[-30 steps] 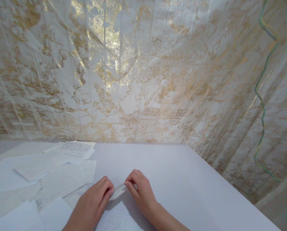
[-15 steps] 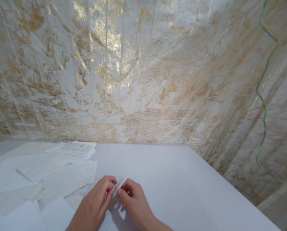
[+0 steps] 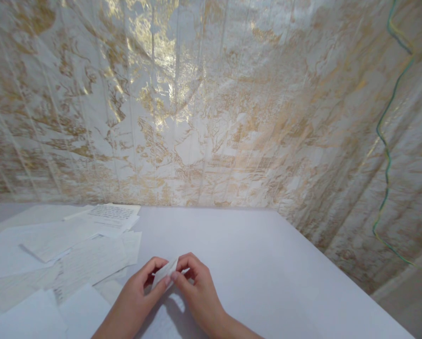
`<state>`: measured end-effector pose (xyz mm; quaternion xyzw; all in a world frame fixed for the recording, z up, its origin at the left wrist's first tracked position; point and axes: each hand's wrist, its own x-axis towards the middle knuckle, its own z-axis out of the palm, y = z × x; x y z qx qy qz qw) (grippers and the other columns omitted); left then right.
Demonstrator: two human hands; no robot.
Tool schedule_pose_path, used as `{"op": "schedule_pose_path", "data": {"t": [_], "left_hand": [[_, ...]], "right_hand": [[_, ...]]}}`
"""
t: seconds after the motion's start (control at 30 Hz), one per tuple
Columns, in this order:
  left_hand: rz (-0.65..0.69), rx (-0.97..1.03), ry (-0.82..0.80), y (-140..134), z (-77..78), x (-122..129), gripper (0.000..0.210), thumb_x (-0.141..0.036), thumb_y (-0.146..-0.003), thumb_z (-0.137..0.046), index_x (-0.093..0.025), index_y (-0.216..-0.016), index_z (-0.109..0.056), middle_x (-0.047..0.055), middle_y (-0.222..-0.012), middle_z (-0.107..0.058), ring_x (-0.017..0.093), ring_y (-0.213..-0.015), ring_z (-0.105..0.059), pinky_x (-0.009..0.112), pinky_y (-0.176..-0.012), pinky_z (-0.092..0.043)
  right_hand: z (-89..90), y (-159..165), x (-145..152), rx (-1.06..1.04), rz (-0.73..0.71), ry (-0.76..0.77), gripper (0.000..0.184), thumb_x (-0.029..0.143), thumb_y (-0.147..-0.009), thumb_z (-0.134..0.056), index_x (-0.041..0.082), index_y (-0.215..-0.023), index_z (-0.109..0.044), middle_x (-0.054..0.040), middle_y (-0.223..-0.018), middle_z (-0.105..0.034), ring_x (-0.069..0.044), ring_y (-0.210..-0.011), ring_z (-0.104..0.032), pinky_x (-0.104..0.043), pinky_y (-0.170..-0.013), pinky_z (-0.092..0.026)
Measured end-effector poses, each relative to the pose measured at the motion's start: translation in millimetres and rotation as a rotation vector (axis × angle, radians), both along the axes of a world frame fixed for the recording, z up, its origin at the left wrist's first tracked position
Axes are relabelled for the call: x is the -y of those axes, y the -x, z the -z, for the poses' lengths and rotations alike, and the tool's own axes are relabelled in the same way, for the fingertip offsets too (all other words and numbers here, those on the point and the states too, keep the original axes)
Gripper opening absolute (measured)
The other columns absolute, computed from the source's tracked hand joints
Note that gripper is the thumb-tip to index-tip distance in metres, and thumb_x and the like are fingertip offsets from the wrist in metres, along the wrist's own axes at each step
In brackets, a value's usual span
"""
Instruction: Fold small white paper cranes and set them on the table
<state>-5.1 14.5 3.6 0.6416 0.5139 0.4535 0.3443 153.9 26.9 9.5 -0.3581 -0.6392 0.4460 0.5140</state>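
Both hands meet low over the desk (image 3: 253, 263). The left hand (image 3: 136, 294) and right hand (image 3: 197, 289) each have their grip clamped on a small folded paper (image 3: 164, 274), pinched between thumbs and fingertips and lifted just clear of the desk. Loose sheets (image 3: 73, 256) lie spread to the left. To fold it well, I judge the edges should be lined up first, then the crease pressed firmly along its whole length with both thumbs, keeping the paper from twisting.

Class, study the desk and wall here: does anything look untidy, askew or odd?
Yes. The loose papers lie scattered and overlapping at odd angles on the table's left side. A green wire dangles in kinks down the wall at right.
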Motion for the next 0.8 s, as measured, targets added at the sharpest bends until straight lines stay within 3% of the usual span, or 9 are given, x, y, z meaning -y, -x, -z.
{"op": "schedule_pose_path", "data": {"t": [0.1,0.27,0.5,0.8], "left_hand": [[0.041,0.046,0.057,0.9,-4.9,2.7,0.037,-0.060,-0.085,-0.060,-0.024,-0.085,-0.066,-0.003,-0.075,-0.066,0.019,-0.072,-0.062,0.027,-0.068,-0.048],[0.046,0.061,0.022,2.3,-8.0,3.8,0.032,-0.053,-0.088,-0.057,-0.024,-0.078,-0.067,-0.004,-0.076,-0.061,0.016,-0.071,-0.059,0.024,-0.066,-0.044],[0.043,0.115,0.115,2.5,2.0,-0.4,0.038,-0.057,-0.083,-0.060,-0.021,-0.072,-0.064,-0.006,-0.063,-0.051,0.014,-0.060,-0.048,0.023,-0.056,-0.037],[0.036,0.068,0.141,3.2,12.2,-4.5,0.041,-0.058,-0.078,-0.066,-0.020,-0.066,-0.062,-0.005,-0.066,-0.053,0.013,-0.059,-0.046,0.024,-0.057,-0.033]], "right_hand": [[-1.9,-0.6,0.9,-0.003,0.006,0.042,0.008,0.014,-0.079,-0.061,0.020,-0.073,-0.060,0.0002,-0.076,-0.059,-0.016,-0.072,-0.055,-0.026,-0.066,-0.042],[-3.7,-1.6,0.7,0.031,0.031,0.025,0.004,0.017,-0.076,-0.060,0.020,-0.073,-0.058,0.0004,-0.073,-0.059,-0.016,-0.071,-0.054,-0.026,-0.067,-0.043],[3.4,1.1,-1.1,-0.064,0.020,0.024,0.018,0.016,-0.071,-0.059,0.021,-0.088,-0.057,0.0008,-0.077,-0.060,-0.016,-0.071,-0.053,-0.027,-0.068,-0.043],[-1.9,1.9,-0.1,-0.048,0.008,0.132,0.011,0.028,-0.074,-0.067,0.018,-0.073,-0.061,0.0016,-0.068,-0.057,-0.014,-0.065,-0.047,-0.028,-0.065,-0.038]]}}
